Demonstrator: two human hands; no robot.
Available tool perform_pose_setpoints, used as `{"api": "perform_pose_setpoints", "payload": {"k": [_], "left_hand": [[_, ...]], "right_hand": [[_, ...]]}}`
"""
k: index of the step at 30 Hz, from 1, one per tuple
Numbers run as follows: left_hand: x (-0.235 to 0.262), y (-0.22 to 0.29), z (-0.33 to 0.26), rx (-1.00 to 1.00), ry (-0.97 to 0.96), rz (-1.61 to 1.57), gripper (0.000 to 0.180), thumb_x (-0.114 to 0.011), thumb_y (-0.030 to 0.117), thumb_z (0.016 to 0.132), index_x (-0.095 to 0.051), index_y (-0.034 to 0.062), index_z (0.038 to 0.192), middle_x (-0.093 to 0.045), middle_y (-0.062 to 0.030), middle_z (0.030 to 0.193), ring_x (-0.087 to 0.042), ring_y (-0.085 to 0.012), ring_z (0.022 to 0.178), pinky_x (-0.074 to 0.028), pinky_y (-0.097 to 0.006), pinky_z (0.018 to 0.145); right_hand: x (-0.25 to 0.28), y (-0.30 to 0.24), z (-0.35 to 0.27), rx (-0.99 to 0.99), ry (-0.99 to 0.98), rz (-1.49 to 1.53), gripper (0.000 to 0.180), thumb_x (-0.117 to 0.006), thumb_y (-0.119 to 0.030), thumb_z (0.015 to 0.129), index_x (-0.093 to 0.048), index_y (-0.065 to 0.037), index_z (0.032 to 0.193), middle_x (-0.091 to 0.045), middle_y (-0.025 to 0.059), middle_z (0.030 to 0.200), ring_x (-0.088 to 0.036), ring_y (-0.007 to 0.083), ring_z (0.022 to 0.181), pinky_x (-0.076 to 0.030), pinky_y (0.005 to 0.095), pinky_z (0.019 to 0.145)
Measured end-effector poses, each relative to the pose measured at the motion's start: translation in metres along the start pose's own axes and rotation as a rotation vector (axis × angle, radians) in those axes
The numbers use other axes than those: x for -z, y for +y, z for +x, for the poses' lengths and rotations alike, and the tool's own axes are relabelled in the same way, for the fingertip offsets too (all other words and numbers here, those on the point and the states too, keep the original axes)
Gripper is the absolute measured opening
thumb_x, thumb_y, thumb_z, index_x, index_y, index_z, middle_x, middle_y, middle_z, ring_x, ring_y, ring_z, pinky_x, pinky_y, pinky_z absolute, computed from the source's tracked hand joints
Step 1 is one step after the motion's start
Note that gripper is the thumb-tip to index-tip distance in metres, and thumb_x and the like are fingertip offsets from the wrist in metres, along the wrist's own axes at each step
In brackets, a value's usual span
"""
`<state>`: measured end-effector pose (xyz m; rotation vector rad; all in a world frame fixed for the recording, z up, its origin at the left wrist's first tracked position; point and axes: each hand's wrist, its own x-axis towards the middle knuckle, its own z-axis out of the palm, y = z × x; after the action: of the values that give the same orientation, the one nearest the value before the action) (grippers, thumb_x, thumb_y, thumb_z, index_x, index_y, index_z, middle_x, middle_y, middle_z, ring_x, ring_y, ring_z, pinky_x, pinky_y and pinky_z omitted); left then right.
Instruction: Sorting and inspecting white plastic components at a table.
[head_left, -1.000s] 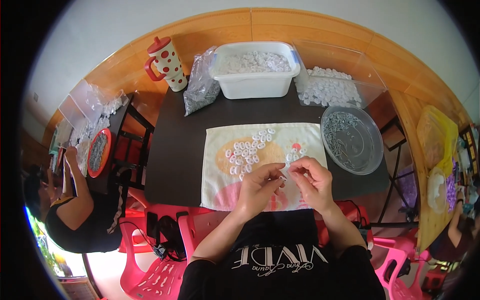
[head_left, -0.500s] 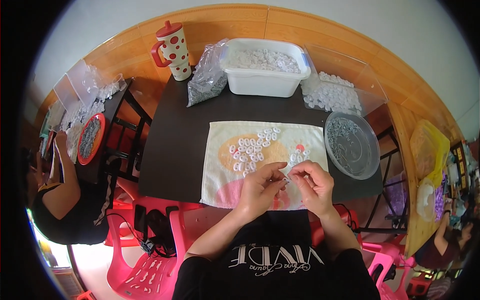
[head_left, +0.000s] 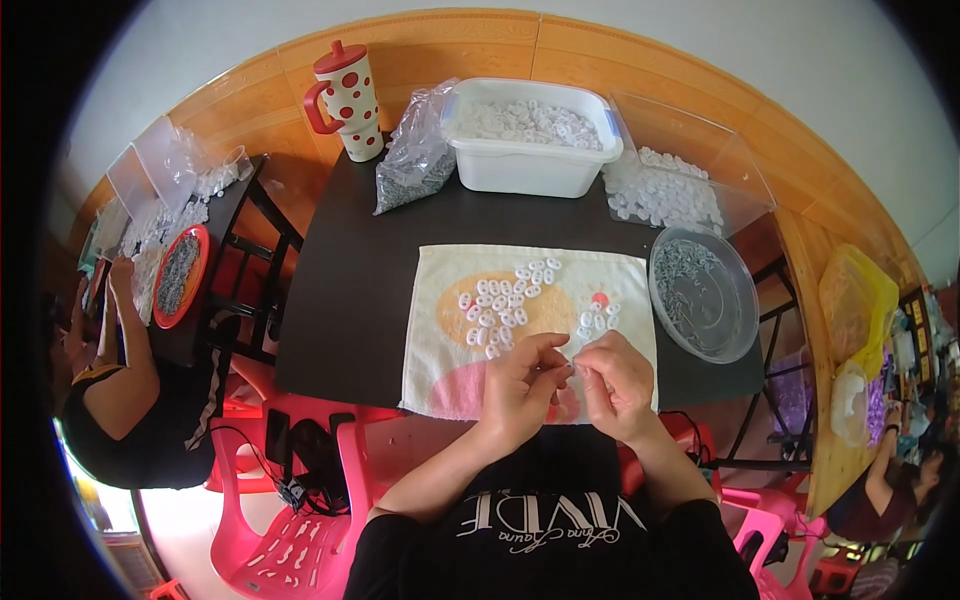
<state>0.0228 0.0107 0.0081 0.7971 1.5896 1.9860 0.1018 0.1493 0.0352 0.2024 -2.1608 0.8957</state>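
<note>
Close together over the front of a patterned towel [head_left: 440,355], my two hands meet at the fingertips. My left hand [head_left: 522,388] is closed in a pinch on a small white piece, mostly covered by the fingers. Thumb and forefinger of my right hand [head_left: 618,385] press together against the same spot; what they hold is too small to make out. Beyond my left hand lies a loose cluster of white two-holed oval pieces [head_left: 502,300]. A smaller group of white oval pieces [head_left: 598,320] lies just past my right hand.
A round clear tub [head_left: 735,310] of small grey metal parts stands right of the towel. Behind are a white bin [head_left: 530,170], a clear box of white pieces [head_left: 665,190], a bag of grey parts [head_left: 415,170] and a dotted tumbler [head_left: 350,105]. A person [head_left: 125,380] sits left.
My right hand has turned and its fingers have curled in more. The fingertips have dropped slightly toward me, and less of the white piece shows between them.
</note>
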Motion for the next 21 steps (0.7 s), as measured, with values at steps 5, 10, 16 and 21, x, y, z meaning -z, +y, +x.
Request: {"api": "perform_pose_setpoints", "payload": {"k": [5,10,16,21], "left_hand": [[-0.001,-0.001,-0.001,-0.041,0.015,0.043,0.035,-0.057,-0.016,0.088,-0.059,-0.0029,0.12,-0.064,-0.0045,0.084,-0.058,-0.0066,0.066,-0.049,-0.021,0.056],[0.004,-0.001,0.001,-0.018,0.026,0.062,0.03,-0.06,-0.014,0.089,-0.061,-0.0023,0.117,-0.065,-0.0047,0.086,-0.06,-0.0068,0.068,-0.05,-0.021,0.057],[0.008,-0.005,0.005,0.07,-0.004,-0.174,0.017,-0.064,-0.009,0.091,-0.065,-0.0009,0.106,-0.067,-0.0044,0.083,-0.062,-0.0068,0.066,-0.05,-0.019,0.055],[0.007,-0.007,0.008,0.093,0.001,-0.221,0.01,-0.066,-0.007,0.09,-0.068,-0.001,0.098,-0.067,-0.0038,0.079,-0.062,-0.0063,0.066,-0.049,-0.019,0.054]], "right_hand": [[-0.001,0.003,-0.002,0.013,-0.012,-0.02,0.026,-0.058,0.012,0.071,-0.061,-0.002,0.092,-0.061,0.0097,0.075,-0.056,0.0271,0.062,-0.043,0.0359,0.054],[-0.002,0.007,-0.005,-0.076,-0.047,0.096,0.014,-0.06,0.01,0.085,-0.063,0.002,0.096,-0.063,0.0108,0.083,-0.058,0.0169,0.067,-0.044,0.0269,0.057],[0.006,0.004,-0.02,-0.485,0.089,0.433,0.016,-0.06,0.006,0.091,-0.06,0.005,0.107,-0.064,0.0073,0.094,-0.057,0.0073,0.078,-0.043,0.02,0.066],[-0.011,0.004,-0.034,-0.457,0.181,0.555,0.023,-0.063,0.013,0.086,-0.058,0.005,0.106,-0.063,0.008,0.095,-0.058,0.0088,0.081,-0.046,0.0209,0.072]]}}
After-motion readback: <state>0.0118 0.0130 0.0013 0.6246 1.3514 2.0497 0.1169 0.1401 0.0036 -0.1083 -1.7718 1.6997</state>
